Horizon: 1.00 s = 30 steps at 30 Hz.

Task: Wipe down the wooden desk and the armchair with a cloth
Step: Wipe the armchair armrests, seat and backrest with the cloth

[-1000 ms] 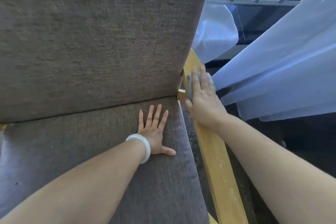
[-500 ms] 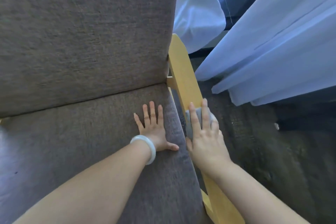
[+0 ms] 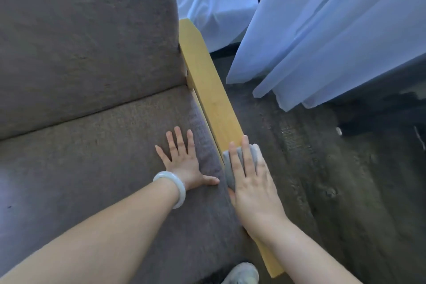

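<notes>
The padded surface of an armchair point(image 3: 80, 145) fills the left half of the view: a grey-brown fabric seat, with the back cushion point(image 3: 87, 37) of the same weave rising behind it, the two meeting along a dark seam. On the seat, near its right edge, the left hand point(image 3: 184, 161) lies flat, palm down. Its fingers are straight and slightly spread and its thumb points out toward the chair's side; it grasps nothing. A pale, smooth bangle point(image 3: 171, 185) circles the left wrist.

Just to the right, the yellow wooden armrest point(image 3: 207, 85) runs from the back cushion toward the viewer. A folded grey cloth point(image 3: 228, 168) lies on the armrest about halfway along. The right hand point(image 3: 253, 189) lies over it, palm down, fingers extended and pressing the cloth onto the wood rather than curling round it. The cloth shows at the hand's left edge and between the fingers. The thumb lies at the inner edge of the armrest, close to the left thumb.

A grey shoe point(image 3: 242, 274) shows at the bottom edge, below the armrest. Right of the chair is a dark, rough floor point(image 3: 345, 191). Pale blue sheer curtains point(image 3: 334, 30) hang over it from the upper right. A bunched white fabric point(image 3: 214, 4) sits behind the armrest's far end.
</notes>
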Available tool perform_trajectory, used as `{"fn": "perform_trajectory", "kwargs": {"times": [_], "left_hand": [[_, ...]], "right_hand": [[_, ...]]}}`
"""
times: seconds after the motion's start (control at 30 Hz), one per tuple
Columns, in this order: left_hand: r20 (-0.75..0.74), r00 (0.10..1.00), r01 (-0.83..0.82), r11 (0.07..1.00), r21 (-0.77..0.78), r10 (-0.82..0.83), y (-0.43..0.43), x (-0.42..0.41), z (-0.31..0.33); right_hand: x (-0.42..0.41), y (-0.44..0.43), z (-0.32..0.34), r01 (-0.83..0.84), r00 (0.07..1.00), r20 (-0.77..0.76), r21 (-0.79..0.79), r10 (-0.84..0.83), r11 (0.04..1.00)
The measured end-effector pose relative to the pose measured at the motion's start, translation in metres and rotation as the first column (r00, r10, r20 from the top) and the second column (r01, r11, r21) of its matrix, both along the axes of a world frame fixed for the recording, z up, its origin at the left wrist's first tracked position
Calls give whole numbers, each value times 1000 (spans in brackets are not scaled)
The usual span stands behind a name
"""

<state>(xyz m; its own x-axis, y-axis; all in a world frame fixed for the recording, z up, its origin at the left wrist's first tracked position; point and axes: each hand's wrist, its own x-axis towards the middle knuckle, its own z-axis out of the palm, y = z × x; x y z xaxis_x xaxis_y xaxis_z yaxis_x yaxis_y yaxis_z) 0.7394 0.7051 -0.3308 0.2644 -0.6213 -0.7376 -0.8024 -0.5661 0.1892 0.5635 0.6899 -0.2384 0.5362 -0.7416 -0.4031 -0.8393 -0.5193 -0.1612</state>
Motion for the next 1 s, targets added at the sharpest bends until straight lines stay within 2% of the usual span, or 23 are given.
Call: {"fn": "perform_trajectory", "kwargs": {"times": [0.07,0.13,0.27,0.33,0.43,0.57,0.63,0.87,1.0], "left_hand": [[22,1000,-11,1000,0,11,11,-19,-3],[66,997,-41,999,-24,42,13,-26,-12],[145,982,-115,992,-54,122,10,-28,-17],[157,982,-99,994,-40,104,10,-28,-16],[89,995,-45,999,14,44,7,-24,-11],[90,996,-24,997,77,17,4,-23,-4],[91,996,-22,997,77,15,3,-24,-5],[157,986,-50,998,24,46,2,-25,-10],[129,992,-4,992,129,-13,0,-25,0]], "right_hand": [[15,-6,-5,45,997,-62,-27,-46,999],[47,-24,-8,93,994,-45,-88,-97,992],[96,-46,-7,223,975,3,-110,-224,969],[80,-29,-8,180,983,1,-139,-182,974],[14,25,-2,98,995,32,-135,-94,986],[-62,76,6,-46,995,84,-151,59,987],[-65,79,8,-18,996,82,-122,29,992],[18,17,2,79,994,88,-93,-70,993],[-36,74,4,114,989,115,-178,-95,977]]}}
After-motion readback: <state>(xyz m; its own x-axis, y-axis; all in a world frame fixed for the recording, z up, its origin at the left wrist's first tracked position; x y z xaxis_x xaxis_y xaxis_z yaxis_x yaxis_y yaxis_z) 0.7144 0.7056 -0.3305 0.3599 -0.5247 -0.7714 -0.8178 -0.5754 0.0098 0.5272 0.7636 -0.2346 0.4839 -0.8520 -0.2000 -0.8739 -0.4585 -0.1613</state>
